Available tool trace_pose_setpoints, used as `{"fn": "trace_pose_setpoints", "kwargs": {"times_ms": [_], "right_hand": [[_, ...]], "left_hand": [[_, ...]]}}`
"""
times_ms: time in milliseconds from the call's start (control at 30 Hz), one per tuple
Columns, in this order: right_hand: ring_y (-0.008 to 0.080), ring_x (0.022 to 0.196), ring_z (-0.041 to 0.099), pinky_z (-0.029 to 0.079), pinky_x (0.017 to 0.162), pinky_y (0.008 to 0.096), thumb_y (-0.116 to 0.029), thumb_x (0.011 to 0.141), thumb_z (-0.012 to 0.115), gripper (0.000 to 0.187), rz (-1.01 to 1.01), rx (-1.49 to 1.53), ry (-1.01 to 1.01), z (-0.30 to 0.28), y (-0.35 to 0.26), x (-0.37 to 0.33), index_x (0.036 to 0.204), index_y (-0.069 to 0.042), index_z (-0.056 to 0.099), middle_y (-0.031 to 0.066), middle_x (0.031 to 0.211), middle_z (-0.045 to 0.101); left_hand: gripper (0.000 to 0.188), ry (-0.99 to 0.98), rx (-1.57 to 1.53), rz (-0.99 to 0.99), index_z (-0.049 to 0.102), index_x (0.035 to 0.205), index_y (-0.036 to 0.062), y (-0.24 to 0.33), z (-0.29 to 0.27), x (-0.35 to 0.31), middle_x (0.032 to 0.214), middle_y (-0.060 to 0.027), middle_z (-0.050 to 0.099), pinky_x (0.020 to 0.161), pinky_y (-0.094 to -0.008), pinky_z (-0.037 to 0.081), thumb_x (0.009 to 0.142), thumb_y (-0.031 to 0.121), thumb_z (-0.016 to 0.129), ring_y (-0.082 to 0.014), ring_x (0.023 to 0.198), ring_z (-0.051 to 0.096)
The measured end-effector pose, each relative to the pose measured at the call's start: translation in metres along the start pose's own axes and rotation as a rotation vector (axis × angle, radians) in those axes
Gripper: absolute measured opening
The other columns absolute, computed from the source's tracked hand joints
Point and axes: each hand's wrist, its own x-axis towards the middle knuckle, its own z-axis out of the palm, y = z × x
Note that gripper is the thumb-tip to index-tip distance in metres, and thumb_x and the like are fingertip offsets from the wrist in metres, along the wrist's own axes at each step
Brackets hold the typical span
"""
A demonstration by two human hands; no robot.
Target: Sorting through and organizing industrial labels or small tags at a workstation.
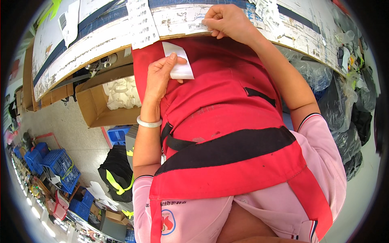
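My left hand (pixel 162 75) is closed around a folded white slip of paper (pixel 182 72), thumb on top, just in front of the red apron (pixel 219 93). Over the table's near edge, my right hand (pixel 230 23) has its fingers curled in a pinch. A pale, thin label-like piece (pixel 195 28) lies at those fingertips; whether they grip it is unclear. Left of that hand, a strip of printed barcode labels (pixel 142 24) hangs slightly over the edge. Another bunch of printed labels (pixel 269 17) lies to its right.
The worn white table (pixel 97 50) has blue bands across it. Below it at left stands a cardboard box (pixel 91 103) with crumpled pale paper pieces (pixel 122 93). Clear and dark plastic bags (pixel 338 103) pile up at right. Blue crates (pixel 63 166) stand on the floor at left.
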Motion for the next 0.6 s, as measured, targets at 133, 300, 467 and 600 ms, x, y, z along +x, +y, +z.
{"fn": "trace_pose_setpoints", "kwargs": {"times_ms": [133, 300, 467, 600], "right_hand": [[0.0055, 0.061, 0.057, 0.047, 0.054, 0.0181, -0.022, 0.089, 0.062, 0.019, -0.066, -0.028, 0.039, -0.002, -0.004, -0.008, 0.088, -0.003, 0.062, -0.0006, 0.07, 0.059], [0.0049, 0.062, 0.056, 0.046, 0.055, 0.0187, -0.021, 0.09, 0.061, 0.017, -0.098, 0.057, 0.072, -0.021, 0.002, -0.03, 0.09, -0.004, 0.063, -0.0014, 0.071, 0.059], [0.0046, 0.062, 0.056, 0.045, 0.055, 0.0185, -0.02, 0.09, 0.061, 0.017, -0.074, 0.065, 0.36, -0.083, 0.028, -0.06, 0.093, -0.004, 0.066, -0.0011, 0.073, 0.061], [0.0041, 0.059, 0.052, 0.041, 0.052, 0.0181, -0.022, 0.085, 0.069, 0.018, -0.035, -0.016, 0.592, -0.133, 0.081, -0.063, 0.088, -0.004, 0.066, -0.002, 0.069, 0.059]], "left_hand": [[0.038, 0.018, -0.016, -0.005, 0.068, 0.089, -0.004, 0.001, 0.003, 0.0, 0.072, -0.0099, 0.066, 0.05, -0.0228, 0.047, 0.096, 0.03, 0.053, -0.0131, 0.054, 0.058], [0.035, -0.03, -0.038, 0.005, 0.067, 0.09, -0.0046, 0.0, 0.0, 0.001, 0.074, -0.0102, 0.066, 0.05, -0.0234, 0.047, 0.097, 0.027, 0.052, -0.0138, 0.055, 0.058], [0.034, -0.007, -0.059, -0.01, 0.067, 0.09, -0.0049, -0.001, -0.003, -0.004, 0.077, -0.0108, 0.066, 0.05, -0.0249, 0.048, 0.097, 0.025, 0.052, -0.0149, 0.059, 0.06], [0.035, -0.002, -0.059, -0.015, 0.067, 0.091, -0.0046, 0.003, 0.003, 0.001, 0.081, -0.011, 0.066, 0.049, -0.0264, 0.049, 0.097, 0.027, 0.052, -0.0153, 0.063, 0.061]]}}
